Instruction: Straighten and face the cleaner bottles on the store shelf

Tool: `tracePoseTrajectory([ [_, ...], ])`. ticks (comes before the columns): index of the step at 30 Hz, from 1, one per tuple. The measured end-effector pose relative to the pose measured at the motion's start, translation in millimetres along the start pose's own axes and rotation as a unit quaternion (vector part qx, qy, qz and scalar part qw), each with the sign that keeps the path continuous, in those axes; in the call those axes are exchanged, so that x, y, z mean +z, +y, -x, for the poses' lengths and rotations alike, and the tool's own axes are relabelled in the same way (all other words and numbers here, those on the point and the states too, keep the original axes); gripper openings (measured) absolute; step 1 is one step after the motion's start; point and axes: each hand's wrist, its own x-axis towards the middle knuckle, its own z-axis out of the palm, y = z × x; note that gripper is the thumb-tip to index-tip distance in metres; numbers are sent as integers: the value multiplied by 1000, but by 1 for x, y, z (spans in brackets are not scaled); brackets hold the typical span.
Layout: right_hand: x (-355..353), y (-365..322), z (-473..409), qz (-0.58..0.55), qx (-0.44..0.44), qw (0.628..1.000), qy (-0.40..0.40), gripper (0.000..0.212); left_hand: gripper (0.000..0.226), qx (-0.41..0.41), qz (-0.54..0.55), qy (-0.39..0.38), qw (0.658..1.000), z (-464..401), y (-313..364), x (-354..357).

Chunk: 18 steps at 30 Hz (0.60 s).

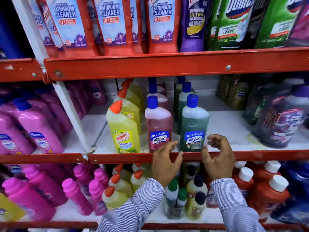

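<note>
Two hands: both raised at the front lip of the middle shelf [167, 157], in striped shirt sleeves [145, 203], flanking the green bottle.
Left hand [164, 164]: fingers loosely curled and apart, gripping nothing; fingertips [173, 144] at the lower right edge of the pink Lizol bottle — contact there cannot be made out.
Right hand [219, 158]: fingers bent and spread, clasping nothing; it sits just right of the green bottle's base, with a sliver of white shelf showing between them.
Green Lizol bottle [194, 124]: upright at the shelf front, blue cap on top, label facing outward; more green bottles line up behind it.
Pink Lizol bottle [158, 124]: upright just left of the green one, label forward, blue cap on, with a row of the same behind.
Yellow Harpic bottle [123, 129]: front of its row at the left, orange angled cap, label facing out and turned slightly left.
Upper shelf: red bathroom cleaner bottles [162, 22], a purple bottle [194, 22] and green bottles [234, 22] — all labels to the front.
Right of middle shelf: dark, purple-labelled jugs [282, 118], blurred, well apart from the hands.
Left bay: pink bottles [38, 128] with blue caps.
Lower shelf: pink, yellow and red bottles [269, 193], some caps tilted, probably unaligned, though blur limits the view.
</note>
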Motion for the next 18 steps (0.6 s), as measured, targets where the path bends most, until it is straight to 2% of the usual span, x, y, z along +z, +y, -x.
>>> tracePoseTrajectory([
  [3, -8, 18, -16, 63, 30, 980, -184, 55, 41, 6, -16, -33, 999, -6, 2, 17],
  [5, -9, 26, -20, 100, 29, 966, -238, 55, 43, -5, -34, -47, 998, -10, 0, 26],
  [13, -11, 37, -21, 64, 46, 971, -224, 52, 39, -61, -50, -7, 997, -11, -7, 41],
  [18, -12, 37, -23, 39, 64, 973, -219, 54, 37, -52, -42, -36, 997, -18, 8, 30],
])
